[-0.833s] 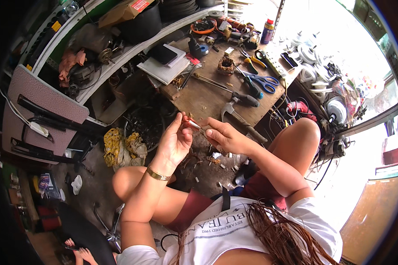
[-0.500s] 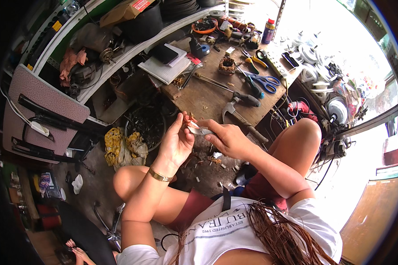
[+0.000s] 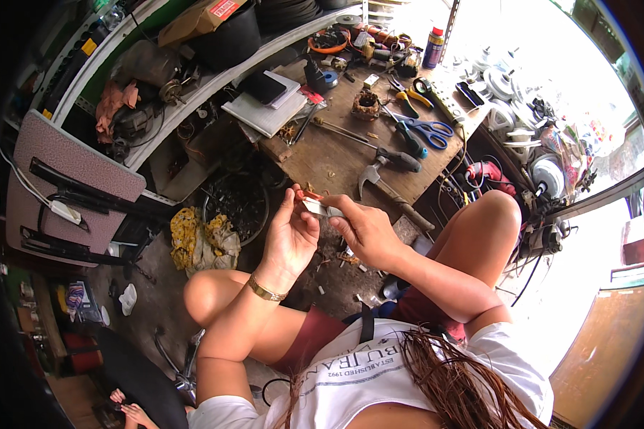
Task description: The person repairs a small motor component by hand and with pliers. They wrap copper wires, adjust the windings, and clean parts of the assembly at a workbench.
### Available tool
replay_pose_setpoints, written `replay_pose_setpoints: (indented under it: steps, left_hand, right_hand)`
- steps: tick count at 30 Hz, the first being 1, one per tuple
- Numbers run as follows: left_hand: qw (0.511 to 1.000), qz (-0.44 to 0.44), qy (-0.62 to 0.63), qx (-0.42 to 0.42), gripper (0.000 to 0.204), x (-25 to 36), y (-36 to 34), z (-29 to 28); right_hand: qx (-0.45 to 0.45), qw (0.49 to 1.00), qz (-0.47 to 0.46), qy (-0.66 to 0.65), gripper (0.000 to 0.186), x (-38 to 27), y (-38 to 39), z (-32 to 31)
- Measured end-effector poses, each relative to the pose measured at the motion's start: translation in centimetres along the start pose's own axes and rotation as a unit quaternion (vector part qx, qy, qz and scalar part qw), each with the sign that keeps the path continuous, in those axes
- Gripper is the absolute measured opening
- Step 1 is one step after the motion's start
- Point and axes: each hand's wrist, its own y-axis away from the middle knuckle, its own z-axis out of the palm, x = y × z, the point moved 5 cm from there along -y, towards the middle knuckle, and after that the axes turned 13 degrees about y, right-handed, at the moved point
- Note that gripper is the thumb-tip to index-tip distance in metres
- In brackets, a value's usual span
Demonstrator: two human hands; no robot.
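My left hand [image 3: 290, 243] is raised over the floor in front of me, a bracelet on its wrist. Its thumb and fingertips pinch a small reddish-orange piece [image 3: 309, 194], partly hidden by fingers, so its kind is unclear. From the right, my right hand [image 3: 371, 232] grips a short knife [image 3: 315, 208] by its grey handle. The pale blade points left and lies against or just below the reddish piece. Beyond both hands, a claw hammer [image 3: 388, 191] with a wooden handle lies across the low wooden table's near edge.
On the table [image 3: 304, 161] are blue-handled scissors [image 3: 433, 133], a screwdriver [image 3: 411, 140], yellow-handled pliers [image 3: 416, 98], a copper-wound coil [image 3: 366, 105] and a spray can [image 3: 433, 48]. A yellow-stained rag [image 3: 200, 239] lies on the floor at left. Another person's hands [image 3: 130, 411] show at lower left.
The knife blade has turned so that more of its bright flat side shows. The reddish piece now looks straighter between my fingers. Both hands have shifted only slightly.
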Motion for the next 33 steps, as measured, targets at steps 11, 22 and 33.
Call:
replay_pose_setpoints:
  steps: [11,22,33]
  left_hand:
    - [1.0,-0.002,-0.014,-0.024,0.013,-0.1,-0.4,-0.5]
    - [0.886,0.28,-0.361,-0.082,0.018,3.8,-0.5,1.2]
    - [0.911,0.263,-0.313,-0.055,0.02,10.2,-1.8,-0.3]
  right_hand:
    - [-0.08,0.968,0.072,-0.228,0.025,1.6,0.0,1.2]
    - [-0.2,0.944,0.127,-0.232,0.031,6.3,0.0,3.8]
    - [-0.258,0.933,0.061,0.243,0.054,7.8,0.8,6.3]
